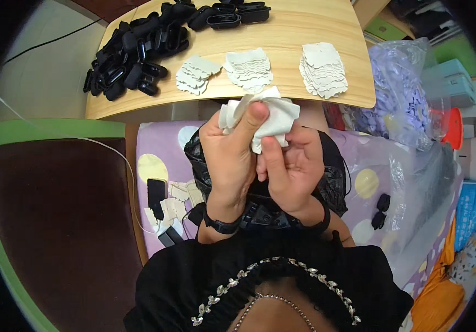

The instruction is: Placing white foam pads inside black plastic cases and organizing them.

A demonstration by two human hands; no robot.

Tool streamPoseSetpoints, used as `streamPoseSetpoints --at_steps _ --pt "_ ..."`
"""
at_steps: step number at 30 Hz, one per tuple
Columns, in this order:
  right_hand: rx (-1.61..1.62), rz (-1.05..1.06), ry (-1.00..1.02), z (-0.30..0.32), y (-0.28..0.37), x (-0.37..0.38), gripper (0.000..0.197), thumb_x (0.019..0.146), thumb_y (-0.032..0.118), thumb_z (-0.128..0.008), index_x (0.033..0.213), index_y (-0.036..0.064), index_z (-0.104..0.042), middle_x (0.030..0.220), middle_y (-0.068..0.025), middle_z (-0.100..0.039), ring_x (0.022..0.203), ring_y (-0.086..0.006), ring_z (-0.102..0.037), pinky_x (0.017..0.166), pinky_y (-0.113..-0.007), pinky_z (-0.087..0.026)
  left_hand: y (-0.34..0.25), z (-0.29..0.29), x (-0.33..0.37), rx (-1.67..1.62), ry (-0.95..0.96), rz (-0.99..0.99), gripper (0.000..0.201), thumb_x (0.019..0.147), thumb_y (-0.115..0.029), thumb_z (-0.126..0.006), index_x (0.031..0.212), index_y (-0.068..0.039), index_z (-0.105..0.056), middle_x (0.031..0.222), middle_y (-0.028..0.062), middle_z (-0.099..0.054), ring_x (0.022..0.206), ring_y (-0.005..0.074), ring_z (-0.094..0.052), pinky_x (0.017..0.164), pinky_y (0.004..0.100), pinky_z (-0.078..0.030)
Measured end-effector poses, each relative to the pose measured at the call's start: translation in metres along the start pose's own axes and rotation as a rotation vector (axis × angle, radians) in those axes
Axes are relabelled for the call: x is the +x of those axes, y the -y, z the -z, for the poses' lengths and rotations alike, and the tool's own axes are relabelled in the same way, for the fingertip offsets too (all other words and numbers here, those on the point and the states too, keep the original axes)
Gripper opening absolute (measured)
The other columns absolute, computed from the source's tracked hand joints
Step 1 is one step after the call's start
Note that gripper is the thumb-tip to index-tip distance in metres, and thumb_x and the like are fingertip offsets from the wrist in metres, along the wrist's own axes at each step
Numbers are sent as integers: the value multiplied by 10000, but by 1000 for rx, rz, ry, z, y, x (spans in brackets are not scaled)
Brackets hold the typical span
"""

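Observation:
A small bunch of white, thin cut pieces point(276, 116), paper or cloth, is held up just off the table's near edge. My left hand point(228, 146) grips it from the left, its thumb pressed on top. My right hand point(294, 169) pinches the lower right edge between thumb and fingers. Beyond my hands, similar white pieces lie fanned in overlapping stacks on the wooden table point(287, 33): a left stack point(198, 73), a middle stack point(249, 68) and a right stack point(323, 71). How many pieces are in my hands cannot be made out.
Black plastic cases point(138, 52) lie heaped on the table's left. To the right stands a clear bag of purple pieces point(395, 83) near a red container point(453, 128). A phone point(157, 196) and white scraps point(172, 211) lie at my left; small black items point(380, 211) at my right.

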State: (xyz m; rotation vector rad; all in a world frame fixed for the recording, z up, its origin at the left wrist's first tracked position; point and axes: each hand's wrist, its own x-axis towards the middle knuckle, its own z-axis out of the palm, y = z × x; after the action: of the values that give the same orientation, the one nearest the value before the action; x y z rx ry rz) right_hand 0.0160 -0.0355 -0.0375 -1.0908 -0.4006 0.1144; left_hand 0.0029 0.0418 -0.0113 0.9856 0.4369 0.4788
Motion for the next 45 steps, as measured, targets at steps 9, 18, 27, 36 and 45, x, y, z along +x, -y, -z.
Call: streamPoseSetpoints --at_steps 9,18,27,36,45 --pt "490 -525 9 12 12 12 143 906 98 -509 969 4 -422 691 -56 -500 456 -74 -448 353 -210 -358 -7 -4 -4 -27 108 -115 332 878 -239 -580 1006 68 -600 742 94 -637 444 88 -499 384 201 -408" --pt "349 -439 -59 16 -1 6 125 910 127 -508 941 33 -430 665 -49 -489 447 -75 -437 338 -205 -353 7 0 1 289 14 -186 292 896 -194 -558 1045 52 -603 869 80 -645 617 36 -518 544 159 -412" --pt "475 -536 -57 34 1 18 140 926 165 -461 1016 58 -461 770 -73 -518 436 -44 -380 307 -161 -305 12 -3 8 76 138 -200 269 881 -118 -574 1082 60 -586 899 76 -646 767 68 -557 699 176 -438" --pt "348 -396 44 30 -3 3 167 917 113 -471 1055 23 -448 800 -113 -537 458 -71 -427 319 -182 -340 7 16 12 56 103 -96 251 752 -2 -693 981 66 -616 824 119 -658 724 98 -604 666 188 -473" --pt "356 -404 126 25 -9 -6 169 894 53 -489 1044 -15 -450 781 -122 -549 451 -76 -437 329 -195 -345 -4 30 12 367 -32 -50 328 692 -33 -756 970 54 -604 809 101 -652 742 114 -611 691 203 -482"
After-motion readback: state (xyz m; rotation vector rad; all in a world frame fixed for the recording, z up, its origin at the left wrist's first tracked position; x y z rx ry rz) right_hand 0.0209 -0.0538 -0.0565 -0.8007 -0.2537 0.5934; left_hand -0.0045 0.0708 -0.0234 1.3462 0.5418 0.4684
